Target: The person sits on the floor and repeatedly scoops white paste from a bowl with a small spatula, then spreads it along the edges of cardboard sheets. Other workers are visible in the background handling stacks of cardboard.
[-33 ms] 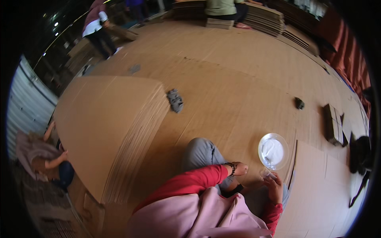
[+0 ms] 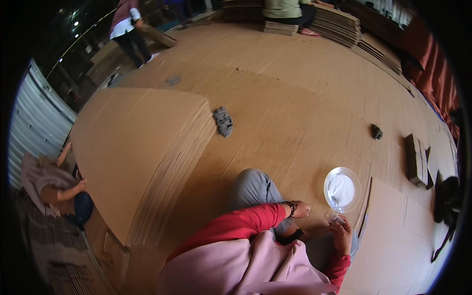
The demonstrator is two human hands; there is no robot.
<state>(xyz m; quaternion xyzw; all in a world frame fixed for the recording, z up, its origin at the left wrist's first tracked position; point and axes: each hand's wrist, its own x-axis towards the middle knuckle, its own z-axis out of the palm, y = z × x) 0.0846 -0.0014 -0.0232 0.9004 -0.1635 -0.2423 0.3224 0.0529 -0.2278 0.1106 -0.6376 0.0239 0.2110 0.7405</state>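
My right hand (image 2: pixel 342 235) holds a small clear plastic piece (image 2: pixel 333 216), perhaps a cup or a bag, close to the near edge of a bowl. This see-through bowl (image 2: pixel 356 189) stands on the cardboard floor with a white substance (image 2: pixel 341 191) in it. Left of the bowl, above my lap, my left hand (image 2: pixel 301 210) is closed, a dark bracelet on its wrist. Its fingers curl out of sight, so whatever they hold is hidden.
A tall stack of cardboard sheets (image 2: pixel 142 142) rises at the left, with a person (image 2: pixel 59 189) beside it. A grey cloth (image 2: pixel 223 122) lies by its corner. Cardboard (image 2: pixel 393 231) and a brown bundle (image 2: pixel 417 161) are at right. Two people (image 2: pixel 282 10) (image 2: pixel 129 32) are farther off.
The whole view has shifted slightly, so the surroundings sit a little farther right. Both hands keep nearly the same pose, and the clear plastic piece stays in my right hand.
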